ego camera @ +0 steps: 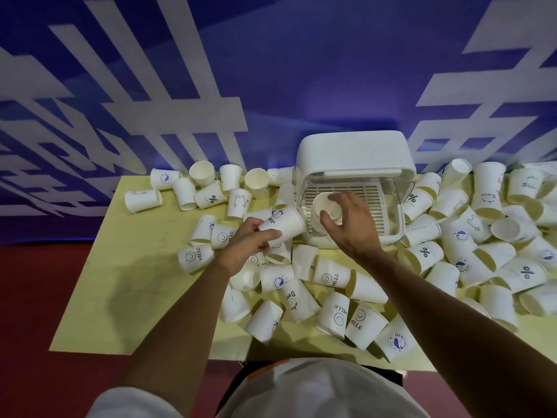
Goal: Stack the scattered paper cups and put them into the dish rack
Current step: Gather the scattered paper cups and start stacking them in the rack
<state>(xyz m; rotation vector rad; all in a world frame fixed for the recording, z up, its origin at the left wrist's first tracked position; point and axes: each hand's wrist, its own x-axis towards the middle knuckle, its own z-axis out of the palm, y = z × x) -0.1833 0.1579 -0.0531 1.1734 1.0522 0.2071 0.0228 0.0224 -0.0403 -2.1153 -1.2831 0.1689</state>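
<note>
So left hand [250, 241] grips a loose cup [284, 223] mid-frame; right hand [349, 221] pinches the stack [324, 205] at the rack [352, 149] mouth. I'd line rims up, slide it in straight, no squeezing.

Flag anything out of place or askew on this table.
Nearly all the cups lie tipped over, heaped on the table on both sides of the rack. None looks crushed or spilled. The left hand holds one cup, the right hand a stack at the rack.

white printed cups [331, 274], yellow table [126, 285]
</note>
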